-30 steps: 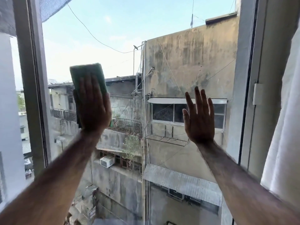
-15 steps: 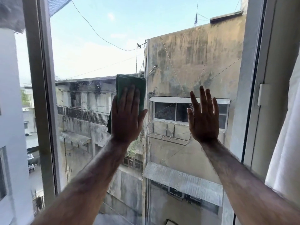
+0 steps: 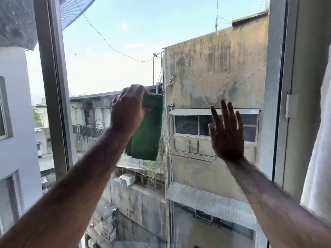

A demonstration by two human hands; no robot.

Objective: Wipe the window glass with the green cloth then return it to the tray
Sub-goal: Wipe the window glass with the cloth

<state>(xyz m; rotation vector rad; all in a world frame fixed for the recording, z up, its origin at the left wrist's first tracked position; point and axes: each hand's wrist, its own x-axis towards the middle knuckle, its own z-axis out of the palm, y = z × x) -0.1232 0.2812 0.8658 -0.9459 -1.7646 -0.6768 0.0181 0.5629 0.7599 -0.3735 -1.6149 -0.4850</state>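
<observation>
The window glass [image 3: 125, 42] fills the middle of the view, with buildings and sky behind it. My left hand [image 3: 128, 111] pinches the top of the folded green cloth [image 3: 146, 138], which hangs down in front of the pane near its centre. My right hand [image 3: 226, 135] is held up flat to the right of the cloth, fingers spread, palm toward the glass. Whether it touches the pane I cannot tell. No tray is in view.
A grey window frame upright [image 3: 52, 90] stands on the left, another frame with a small white latch [image 3: 291, 105] on the right. A white curtain [image 3: 318, 158] hangs at the far right edge.
My left hand slid the cloth rightward across the glass, then changed from a flat press to a pinch at the cloth's top, so it now hangs. The right hand stayed in place.
</observation>
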